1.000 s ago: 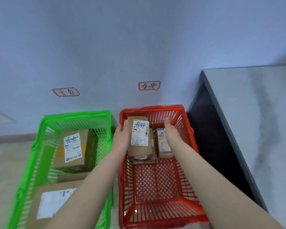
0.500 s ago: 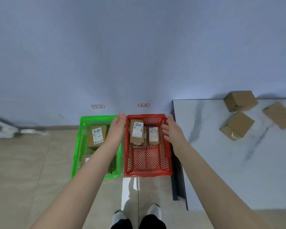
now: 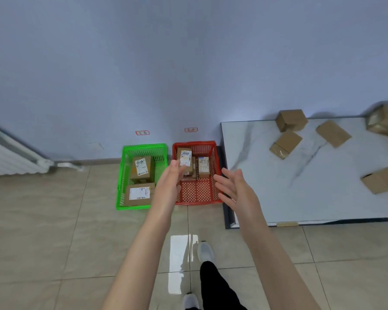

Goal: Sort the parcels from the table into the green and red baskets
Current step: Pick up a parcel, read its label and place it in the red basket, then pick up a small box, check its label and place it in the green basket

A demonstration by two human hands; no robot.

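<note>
**Hands empty, drawn back from the red basket**

Seen from head height, looking down. Both hands holding nothing: left hand (image 3: 169,182) with fingers straight and close together, right hand (image 3: 235,191) with fingers spread wide, both hanging in the air in front of the baskets.

A second ago, low over the red plastic mesh basket (image 3: 194,143) at 12 o'clock, one on each side of a brown cardboard parcel with a white shipping label (image 3: 185,154). Now lifted up and away. That parcel left in the basket's far half, with a second small labelled brown parcel (image 3: 203,167) just beside it at 3 o'clock. By the look of it, one more parcel sorted and both hands free for the next.

Just beside the red basket at 9 o'clock: green plastic mesh basket (image 3: 143,145), holding two labelled brown boxes, one at the far end (image 3: 141,170) and one at the near end (image 3: 139,193).

At 2 o'clock: white marble-patterned table (image 3: 278,186) with a dark edge, bearing several scattered plain brown parcels (image 3: 333,133) not yet sorted.

Around all this:
- pale blue wall (image 3: 121,63)
- two small red-bordered tags (image 3: 142,132) on the wall above the baskets, writing too small to read
- glossy beige floor tiles (image 3: 43,220)
- white radiator (image 3: 7,157) at 9 o'clock
- grey shoe (image 3: 205,251) and dark trouser leg at 6 o'clock
</note>
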